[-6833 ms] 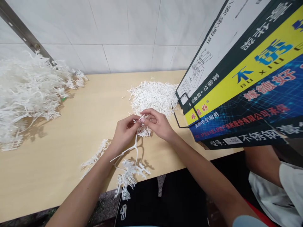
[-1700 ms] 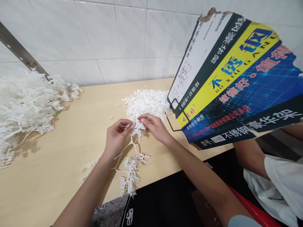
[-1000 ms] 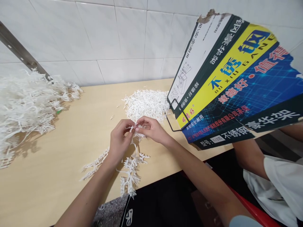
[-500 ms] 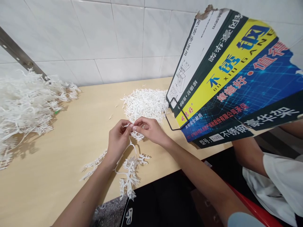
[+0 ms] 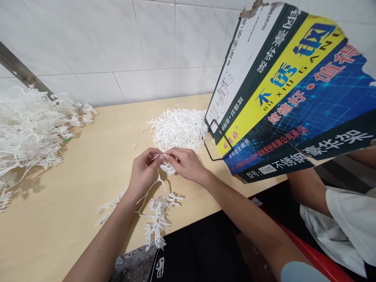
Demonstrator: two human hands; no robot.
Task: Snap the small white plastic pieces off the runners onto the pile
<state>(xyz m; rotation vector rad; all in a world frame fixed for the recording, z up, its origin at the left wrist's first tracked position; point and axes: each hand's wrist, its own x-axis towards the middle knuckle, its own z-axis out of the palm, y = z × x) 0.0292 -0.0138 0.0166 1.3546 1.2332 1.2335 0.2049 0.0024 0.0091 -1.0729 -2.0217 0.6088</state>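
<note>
My left hand (image 5: 146, 167) is closed on a white branched plastic strand (image 5: 159, 213) that looks like a sprue. Its stem hangs below my fingers, and its toothed twigs reach the table's front edge. My right hand (image 5: 185, 163) pinches at the same spot, fingertips touching those of my left hand. A small white end of the strand shows between them; the exact grip is partly hidden. Just behind both hands lies a heap of small white plastic bits (image 5: 179, 127). More white twigs (image 5: 111, 204) stick out beside my left forearm.
A large tangled pile of white branched strands (image 5: 32, 129) covers the table's left end. At right, a printed cardboard sheet (image 5: 282, 105) stands upright beside a black wire stand (image 5: 213, 156). Behind it another person's arm (image 5: 308, 190) shows. A tiled wall (image 5: 141, 47) bounds the table (image 5: 70, 219).
Both hands stay together at almost the same place, with the strand still between their fingertips. The fingers of my right hand look slightly straighter. The whole view has shifted a little.
</note>
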